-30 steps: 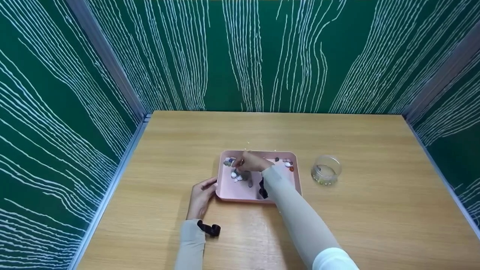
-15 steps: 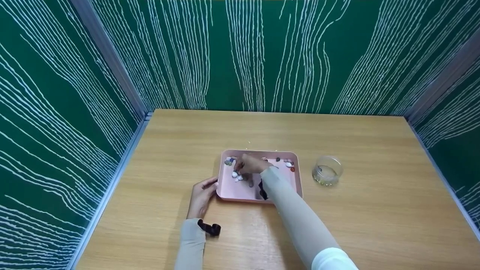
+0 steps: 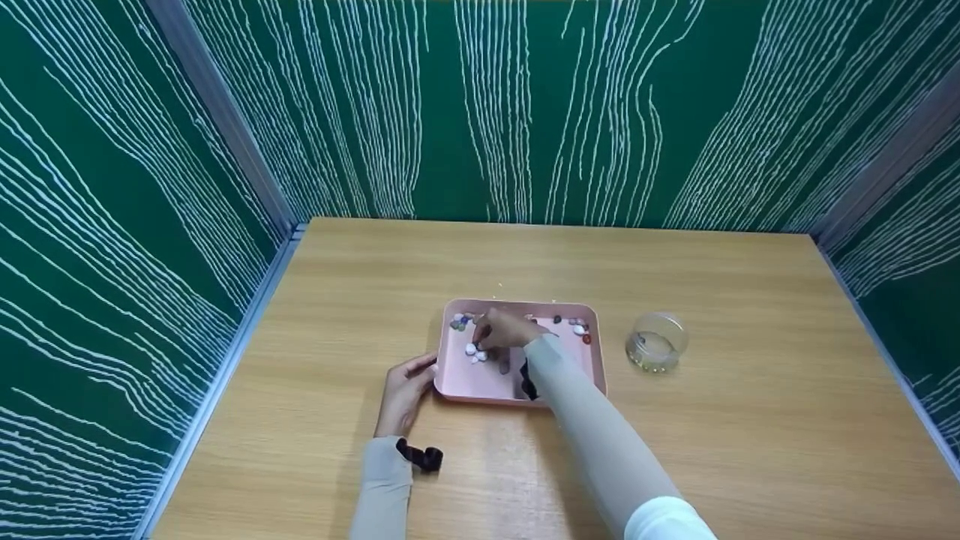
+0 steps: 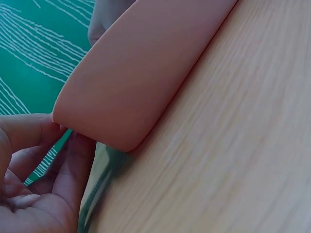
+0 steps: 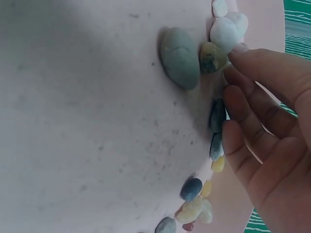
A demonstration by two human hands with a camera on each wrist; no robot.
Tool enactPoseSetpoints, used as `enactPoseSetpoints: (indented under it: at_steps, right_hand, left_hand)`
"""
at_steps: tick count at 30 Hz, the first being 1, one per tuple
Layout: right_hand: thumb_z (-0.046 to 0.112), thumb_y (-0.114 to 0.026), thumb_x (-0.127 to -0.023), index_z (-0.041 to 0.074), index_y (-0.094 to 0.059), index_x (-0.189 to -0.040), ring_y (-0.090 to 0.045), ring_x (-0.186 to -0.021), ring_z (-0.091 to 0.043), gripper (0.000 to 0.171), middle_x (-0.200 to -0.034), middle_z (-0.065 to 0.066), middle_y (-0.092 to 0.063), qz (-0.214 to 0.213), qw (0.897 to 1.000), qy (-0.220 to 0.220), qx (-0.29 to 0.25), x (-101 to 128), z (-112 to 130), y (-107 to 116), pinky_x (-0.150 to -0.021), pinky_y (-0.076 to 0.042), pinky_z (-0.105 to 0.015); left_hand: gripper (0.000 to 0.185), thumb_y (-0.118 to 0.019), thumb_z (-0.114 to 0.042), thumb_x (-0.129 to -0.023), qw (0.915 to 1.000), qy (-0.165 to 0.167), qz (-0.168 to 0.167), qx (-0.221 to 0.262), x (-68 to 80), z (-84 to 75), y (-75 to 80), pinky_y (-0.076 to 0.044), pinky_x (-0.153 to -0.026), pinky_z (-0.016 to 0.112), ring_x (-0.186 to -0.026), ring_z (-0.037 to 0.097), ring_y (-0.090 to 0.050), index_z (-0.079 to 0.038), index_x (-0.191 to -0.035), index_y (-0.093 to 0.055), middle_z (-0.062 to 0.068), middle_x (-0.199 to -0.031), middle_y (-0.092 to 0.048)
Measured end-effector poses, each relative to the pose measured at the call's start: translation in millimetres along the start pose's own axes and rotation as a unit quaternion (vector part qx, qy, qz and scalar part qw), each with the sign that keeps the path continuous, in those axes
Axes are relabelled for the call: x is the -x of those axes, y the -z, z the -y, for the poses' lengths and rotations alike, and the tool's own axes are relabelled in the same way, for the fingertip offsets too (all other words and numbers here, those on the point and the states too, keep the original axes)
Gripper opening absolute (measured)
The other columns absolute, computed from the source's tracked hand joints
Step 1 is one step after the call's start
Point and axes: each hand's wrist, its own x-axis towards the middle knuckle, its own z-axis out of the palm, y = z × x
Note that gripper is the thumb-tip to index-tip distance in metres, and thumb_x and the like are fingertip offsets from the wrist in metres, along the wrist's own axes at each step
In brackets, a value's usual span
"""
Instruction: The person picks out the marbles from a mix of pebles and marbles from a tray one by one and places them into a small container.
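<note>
Fingers (image 5: pixel 257 77) of right hand (image 3: pixel 504 330) loosely extended near tray (image 3: pixel 480 382) pebbles (image 5: pixel 214 56), contact unclear; left hand (image 3: pixel 403 390) partly cropped.

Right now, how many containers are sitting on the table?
2. The pink tray of pebbles lies mid-table, with the left hand at its left edge and the right hand reaching in. The glass jar stands to its right.

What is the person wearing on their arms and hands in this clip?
Both forearms are covered by snug beige sleeves that end at the wrists. A white cuff or upper sleeve shows near the right elbow. A black strap with a small mount sits on each wrist, plainest on the left. The left hand and right hand are bare: no gloves, and no rings or markings can be made out.
</note>
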Motion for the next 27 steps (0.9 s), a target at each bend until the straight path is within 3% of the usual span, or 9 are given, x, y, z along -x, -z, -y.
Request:
enactPoseSetpoints:
  at_steps: [8, 15, 21, 27]
  right_hand:
    - [0.005, -0.067, -0.087, 0.007, -0.074, -0.094, -0.067, -0.069, -0.018, 0.01, -0.084, -0.005, -0.071, 0.0, 1.0, -0.002, -0.02, 4, -2, 4, -0.064, -0.057, -0.028]
    - [0.004, -0.066, -0.088, 0.006, -0.072, -0.098, -0.069, -0.073, -0.019, 0.012, -0.09, -0.008, -0.072, -0.015, 0.997, -0.013, -0.08, 10, -6, 9, -0.071, -0.059, -0.031]
    - [0.004, -0.065, -0.087, 0.009, -0.074, -0.1, -0.062, -0.078, -0.015, 0.016, -0.101, -0.003, -0.073, -0.035, 0.997, -0.023, -0.064, 14, -11, 13, -0.066, -0.047, -0.02]
    - [0.01, -0.065, -0.089, 0.014, -0.074, -0.102, -0.062, -0.082, -0.022, 0.016, -0.098, -0.001, -0.073, -0.028, 0.996, -0.05, -0.07, 20, -14, 21, -0.065, -0.049, -0.029]
  left_hand:
    - [0.038, -0.057, 0.009, -0.087, 1.0, 0.004, 0.002, 0.008, -0.5, 0.8, -1.1, -0.053, -0.094, 0.031, -0.109, 0.023, -0.06, 0.015, -0.125, -0.053, 0.031, -0.133, -0.051]
    - [0.038, -0.059, 0.007, -0.088, 1.0, 0.002, 0.002, -0.001, 0.4, -0.5, -0.6, -0.053, -0.094, 0.03, -0.108, 0.023, -0.061, 0.016, -0.124, -0.053, 0.031, -0.132, -0.052]
    - [0.038, -0.057, 0.007, -0.089, 0.9998, -0.015, 0.014, -0.005, 1.6, 0.5, 1.1, -0.054, -0.089, 0.025, -0.106, 0.02, -0.06, 0.018, -0.125, -0.052, 0.033, -0.13, -0.053]
    - [0.037, -0.058, 0.008, -0.088, 0.9998, -0.017, 0.011, 0.001, 2.4, 0.5, 0.4, -0.054, -0.085, 0.022, -0.101, 0.017, -0.061, 0.019, -0.123, -0.052, 0.032, -0.125, -0.056]
